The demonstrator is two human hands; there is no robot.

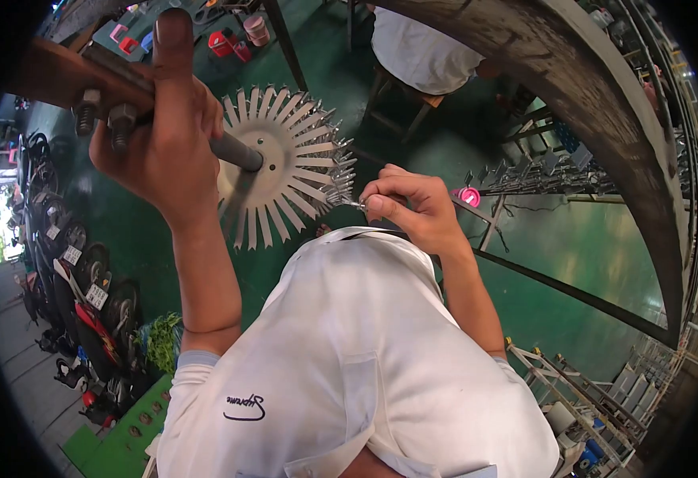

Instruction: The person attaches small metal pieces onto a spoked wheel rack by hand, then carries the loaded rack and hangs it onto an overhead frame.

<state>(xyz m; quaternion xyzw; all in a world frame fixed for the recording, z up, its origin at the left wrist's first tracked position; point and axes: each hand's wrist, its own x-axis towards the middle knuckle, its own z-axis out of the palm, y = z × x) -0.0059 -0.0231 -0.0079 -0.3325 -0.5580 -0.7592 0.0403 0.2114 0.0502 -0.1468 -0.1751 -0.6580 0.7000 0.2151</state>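
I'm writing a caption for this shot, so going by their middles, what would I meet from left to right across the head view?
Parked motorbikes, the left hand, the slotted metal wheel, the right hand, the pink round object.

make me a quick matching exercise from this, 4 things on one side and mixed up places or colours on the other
1. left hand
2. right hand
3. shirt
4. leafy plant

a. beside the parked motorbikes
b. up at the bar with two bolts
c. white
d. at the edge of the slotted wheel

Pairs: 1-b, 2-d, 3-c, 4-a
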